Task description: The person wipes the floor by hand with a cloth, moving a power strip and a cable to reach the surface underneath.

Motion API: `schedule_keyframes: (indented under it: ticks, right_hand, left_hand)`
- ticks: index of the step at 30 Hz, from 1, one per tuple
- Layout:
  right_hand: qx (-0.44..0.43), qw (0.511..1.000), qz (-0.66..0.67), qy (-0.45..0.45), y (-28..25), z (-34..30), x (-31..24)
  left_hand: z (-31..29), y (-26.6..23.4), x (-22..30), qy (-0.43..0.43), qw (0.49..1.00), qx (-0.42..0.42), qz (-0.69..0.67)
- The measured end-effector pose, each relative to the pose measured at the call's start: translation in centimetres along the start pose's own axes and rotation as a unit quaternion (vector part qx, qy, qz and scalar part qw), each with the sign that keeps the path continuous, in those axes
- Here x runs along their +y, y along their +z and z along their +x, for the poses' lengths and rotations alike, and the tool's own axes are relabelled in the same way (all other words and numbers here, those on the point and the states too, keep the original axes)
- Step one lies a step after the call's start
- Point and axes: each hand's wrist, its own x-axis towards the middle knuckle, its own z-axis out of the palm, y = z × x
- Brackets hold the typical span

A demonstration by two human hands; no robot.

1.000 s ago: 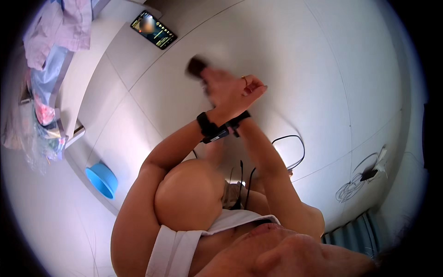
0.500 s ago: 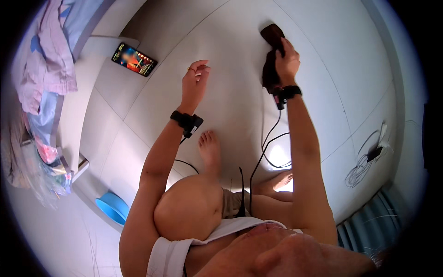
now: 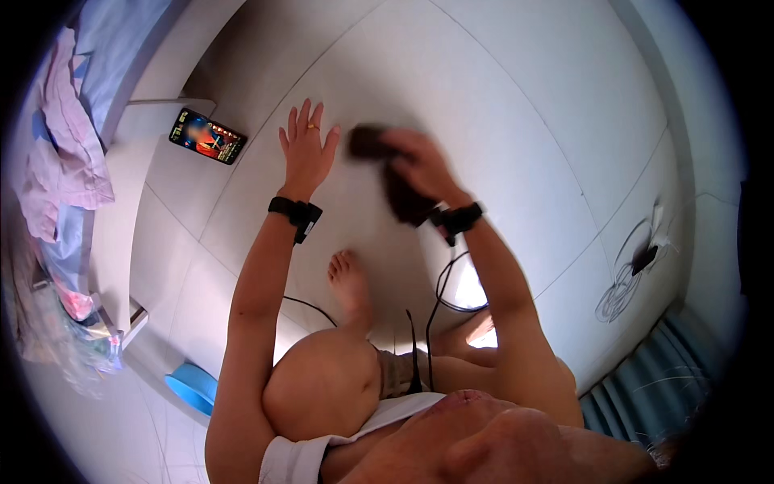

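Note:
A dark brown cloth (image 3: 405,192), smeared by motion, hangs limp from my right hand (image 3: 419,165). That hand is closed around its upper part, and one end sticks out to the left toward my other hand. My left hand (image 3: 308,153) has its fingers spread, palm down over the pale floor, with nothing in it. A ring shows on one finger. Whether the left palm touches the floor I cannot tell. Black bands with small boxes sit on both wrists.
A lit phone (image 3: 208,136) lies to the left, near white furniture with pink and blue fabric (image 3: 68,153). Black cables run by my feet. A blue basin (image 3: 192,387) stands lower left. A coiled white cable (image 3: 619,292) lies right, above a blue-grey ribbed item (image 3: 645,379).
My right hand has swept left and slightly nearer with the dark brown cloth. My left hand has gone from curled fingers to spread ones and shifted left.

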Motion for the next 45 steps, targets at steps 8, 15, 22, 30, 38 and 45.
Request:
schedule_keyframes:
  ticks: [8, 15, 22, 30, 38, 45]
  right_hand:
    - [0.296, 0.844, -0.389, 0.221, -14.2, 1.0, 9.9]
    - [0.106, 0.937, -0.328, 0.056, -0.4, 5.2, 2.0]
    - [0.002, 0.964, -0.266, -0.021, -0.9, 3.7, 2.2]
    - [0.093, 0.914, -0.377, 0.113, -18.5, -4.8, 7.1]
    - [-0.005, 0.940, -0.320, 0.120, -10.9, -16.2, 2.3]
    - [-0.063, 0.961, -0.262, 0.054, -6.8, -20.7, -1.0]
  left_hand:
    - [-1.8, 3.3, 1.8, 0.017, 0.984, -0.090, 0.153]
    - [-2.3, 3.8, 0.3, 0.036, 0.980, -0.064, 0.183]
    - [-1.7, 3.6, 1.2, 0.040, 0.975, -0.085, 0.202]
    - [-1.6, 4.0, 0.5, 0.035, 0.976, -0.076, 0.201]
    - [-1.2, 3.9, 0.5, 0.028, 0.973, -0.096, 0.210]
    - [-1.0, 3.0, 0.2, -0.007, 0.971, -0.114, 0.211]
